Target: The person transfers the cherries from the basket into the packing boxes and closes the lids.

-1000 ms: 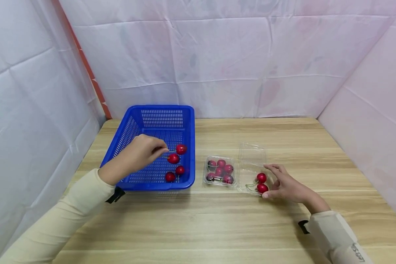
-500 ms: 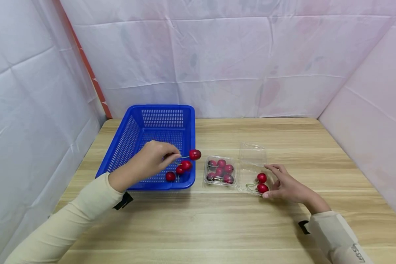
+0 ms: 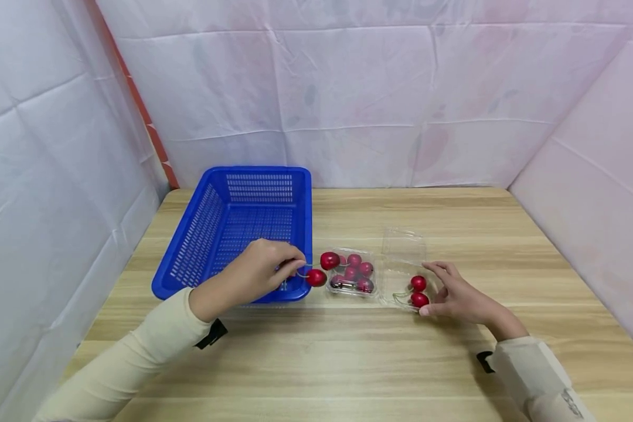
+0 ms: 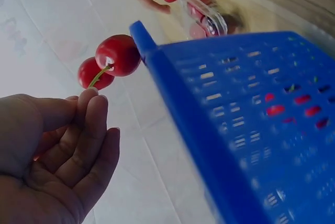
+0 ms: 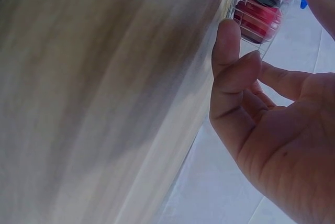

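Note:
My left hand (image 3: 261, 266) pinches green stems between thumb and fingertips. From them hang two red cherries (image 3: 329, 261), just past the right rim of the blue basket (image 3: 307, 217); in the left wrist view one cherry (image 4: 119, 55) appears close against the rim. My right hand (image 3: 461, 299) holds an open clear plastic box (image 3: 392, 275) by its right side, thumb at the near edge and a finger at the far one. Two stemmed cherries (image 3: 418, 284) lie in that box. The right wrist view shows curled fingers (image 5: 227, 41) beside the clear wall.
Between basket and open box stands another clear box (image 3: 371, 258), holding several cherries. The open box's lid (image 3: 403, 243) lies folded back. More cherries (image 4: 312, 111) show through the basket's mesh. White cloth (image 3: 348, 88) surrounds the wooden table (image 3: 316, 363).
My left hand has carried the two cherries rightward, from over the basket's inside to past its right rim, near the filled box. My right hand stays in place at the open box.

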Motion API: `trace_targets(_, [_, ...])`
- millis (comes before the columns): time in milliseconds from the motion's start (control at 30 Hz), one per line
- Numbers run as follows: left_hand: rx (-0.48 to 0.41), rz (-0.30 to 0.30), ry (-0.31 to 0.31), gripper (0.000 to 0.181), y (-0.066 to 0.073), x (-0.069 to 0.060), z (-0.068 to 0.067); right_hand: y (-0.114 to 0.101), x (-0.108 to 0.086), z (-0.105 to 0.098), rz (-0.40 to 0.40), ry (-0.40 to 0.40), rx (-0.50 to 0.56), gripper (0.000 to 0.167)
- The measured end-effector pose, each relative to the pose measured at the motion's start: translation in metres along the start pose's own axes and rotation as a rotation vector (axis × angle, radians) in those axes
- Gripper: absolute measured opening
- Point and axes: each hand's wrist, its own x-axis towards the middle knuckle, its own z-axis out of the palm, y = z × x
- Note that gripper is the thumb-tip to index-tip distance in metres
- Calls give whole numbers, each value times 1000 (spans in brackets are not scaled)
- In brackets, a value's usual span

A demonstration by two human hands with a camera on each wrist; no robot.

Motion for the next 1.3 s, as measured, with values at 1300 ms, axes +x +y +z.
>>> trace_targets(1300, [182, 192, 114, 11, 41, 29, 66, -3, 1, -3, 5, -16, -3, 100])
